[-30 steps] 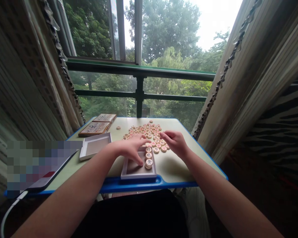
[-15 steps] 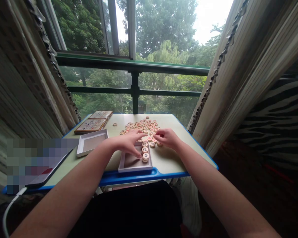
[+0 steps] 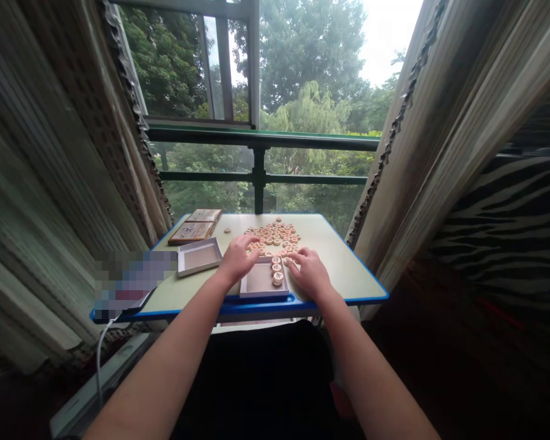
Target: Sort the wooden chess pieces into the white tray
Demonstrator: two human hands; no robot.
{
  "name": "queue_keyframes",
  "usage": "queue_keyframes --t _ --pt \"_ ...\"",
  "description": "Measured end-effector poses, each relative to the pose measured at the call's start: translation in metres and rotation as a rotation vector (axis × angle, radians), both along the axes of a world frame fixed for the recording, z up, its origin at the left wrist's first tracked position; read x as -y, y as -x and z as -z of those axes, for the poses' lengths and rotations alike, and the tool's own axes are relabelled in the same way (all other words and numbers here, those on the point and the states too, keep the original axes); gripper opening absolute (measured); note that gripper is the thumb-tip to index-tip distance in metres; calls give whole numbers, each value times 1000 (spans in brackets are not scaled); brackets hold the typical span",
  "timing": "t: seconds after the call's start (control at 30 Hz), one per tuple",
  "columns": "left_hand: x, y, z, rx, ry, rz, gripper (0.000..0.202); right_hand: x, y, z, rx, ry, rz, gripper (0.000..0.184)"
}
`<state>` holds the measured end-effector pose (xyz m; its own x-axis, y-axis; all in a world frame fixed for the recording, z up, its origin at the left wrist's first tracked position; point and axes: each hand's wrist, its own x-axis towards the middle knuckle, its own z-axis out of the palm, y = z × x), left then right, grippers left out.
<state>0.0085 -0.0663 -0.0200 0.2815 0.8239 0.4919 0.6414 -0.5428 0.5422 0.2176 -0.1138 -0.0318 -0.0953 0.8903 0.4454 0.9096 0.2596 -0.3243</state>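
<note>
Round wooden xiangqi pieces (image 3: 275,234) lie in a loose spread on the pale table. In front of them is a shallow open box tray (image 3: 259,284). Along its right side runs a short row of pieces (image 3: 277,278) with dark characters facing up. My left hand (image 3: 239,260) hovers over the tray's back left corner, thumb and fingers apart, nothing visible in it. My right hand (image 3: 308,270) is just right of the tray, fingers bent and parted. Its fingertips are at a piece (image 3: 288,261) by the tray's back right corner; whether they touch it is unclear.
A second shallow box part (image 3: 199,256) lies left of the tray. Behind it is a flat printed box (image 3: 192,231). One piece (image 3: 227,230) sits apart. A blurred-out device with a white cable (image 3: 99,360) is at the left edge. The table (image 3: 343,269) has a blue rim.
My left hand has pulled back from the row in the tray to its back left corner. My right hand has come down beside the tray. The camera view has shifted.
</note>
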Motion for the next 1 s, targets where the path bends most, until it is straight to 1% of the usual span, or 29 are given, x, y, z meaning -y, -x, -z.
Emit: queue_keyframes --t 0.1,0.17,0.23,0.37,0.47,0.57,0.67,0.77,0.87,0.93,1.0 --pt "11 9 17 178 40 -41 26 5 5 8 91 -9 17 22" --pt "16 10 24 221 86 -54 26 4 5 8 75 3 8 18" --pt "18 9 25 185 117 -66 29 3 4 8 6 27 12 15" --pt "17 6 24 98 206 -111 31 5 5 8 -116 71 44 13" --pt "13 6 24 60 212 -128 29 8 4 10 -158 59 40 20" --pt "9 7 25 39 203 -148 30 10 2 11 -222 48 -16 30" --pt "6 8 26 28 197 -169 29 13 0 10 -263 30 -99 24" --pt "3 8 27 32 201 -191 28 18 1 8 -350 26 -199 19" --pt "1 8 27 51 216 -212 26 24 2 5 -419 63 -303 22" --pt "-1 8 28 69 223 -224 25 27 3 3 -415 95 -361 25" --pt "-2 7 30 90 228 -240 25 27 3 3 -386 110 -384 25"
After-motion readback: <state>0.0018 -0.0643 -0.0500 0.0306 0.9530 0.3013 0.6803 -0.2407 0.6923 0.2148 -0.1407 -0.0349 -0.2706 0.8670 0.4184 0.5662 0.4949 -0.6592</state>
